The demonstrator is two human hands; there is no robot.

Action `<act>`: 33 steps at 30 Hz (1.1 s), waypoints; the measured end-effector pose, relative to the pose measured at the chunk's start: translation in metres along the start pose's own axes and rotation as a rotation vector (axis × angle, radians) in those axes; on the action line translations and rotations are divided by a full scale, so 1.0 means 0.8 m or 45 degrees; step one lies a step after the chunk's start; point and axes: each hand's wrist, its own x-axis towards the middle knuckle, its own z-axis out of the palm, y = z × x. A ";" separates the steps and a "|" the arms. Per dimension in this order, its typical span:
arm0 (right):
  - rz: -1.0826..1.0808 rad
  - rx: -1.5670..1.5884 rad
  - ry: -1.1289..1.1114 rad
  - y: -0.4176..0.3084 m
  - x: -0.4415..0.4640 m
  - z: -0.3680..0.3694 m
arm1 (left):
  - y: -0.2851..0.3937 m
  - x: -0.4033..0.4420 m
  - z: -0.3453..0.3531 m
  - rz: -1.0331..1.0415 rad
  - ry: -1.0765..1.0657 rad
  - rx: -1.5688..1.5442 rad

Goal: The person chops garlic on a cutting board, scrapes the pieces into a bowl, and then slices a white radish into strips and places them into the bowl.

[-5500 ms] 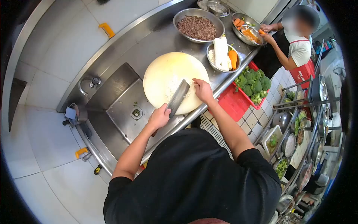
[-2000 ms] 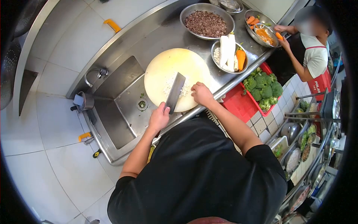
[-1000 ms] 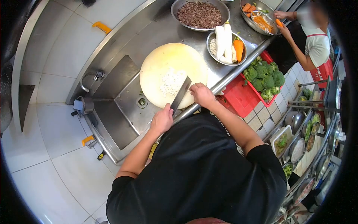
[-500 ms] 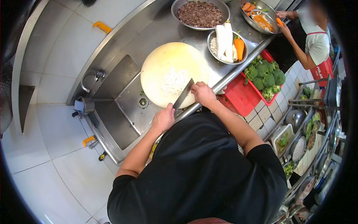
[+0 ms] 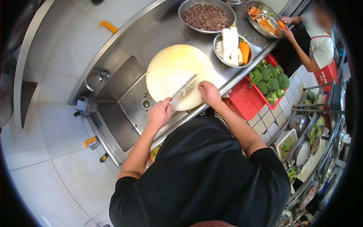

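There are two large white radishes [image 5: 227, 44], one cleaver [image 5: 183, 87], one faucet [image 5: 90, 78].

My left hand [image 5: 159, 113]: drawn back from my right hand [image 5: 210, 94] | knife [image 5: 184, 87]: now across white bits [image 5: 186, 92]

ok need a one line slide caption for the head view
Left hand holds a cleaver at a round board with chopped white pieces, right hand close by.

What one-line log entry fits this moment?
left hand: holds cleaver; right hand: at cutting board; white pieces: on cutting board
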 end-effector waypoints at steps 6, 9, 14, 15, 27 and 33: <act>-0.260 -0.049 0.299 -0.075 0.040 -0.009 | -0.011 -0.009 -0.025 0.127 0.099 0.202; -0.210 -0.248 -0.007 -0.123 0.056 0.024 | -0.012 -0.006 -0.015 0.285 0.176 0.261; -0.015 -0.503 -0.113 -0.088 0.089 0.053 | -0.041 -0.020 -0.058 0.264 0.205 0.326; -0.038 -0.483 -0.103 -0.066 0.097 0.050 | -0.050 -0.026 -0.067 0.224 0.181 0.304; -0.003 -0.108 -0.145 -0.041 0.013 0.092 | -0.173 -0.052 0.044 -0.786 -0.201 -1.393; 0.141 0.077 0.155 -0.076 0.020 0.115 | -0.050 -0.032 0.095 -0.816 -0.287 -1.485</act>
